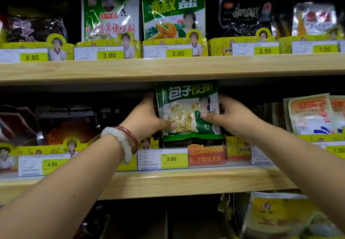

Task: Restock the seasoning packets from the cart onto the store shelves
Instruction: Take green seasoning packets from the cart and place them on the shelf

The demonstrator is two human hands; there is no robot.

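Two hands hold a green-and-white seasoning packet (188, 108) upright at the front edge of the middle shelf (186, 181), above a 3.00 price tag (162, 159). The left hand (147, 115), with white and red bracelets (121, 141) on its wrist, grips the packet's left side; the right hand (231, 114) pinches its right side, fingers curled behind, thumbs on the front. More packets line the upper shelf (168, 67).

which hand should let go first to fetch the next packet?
Probably left. The right hand has its thumb across the front of the green seasoning packet and fingers behind it, so it can steady it alone. The left hand holds only the packet's lower left edge.
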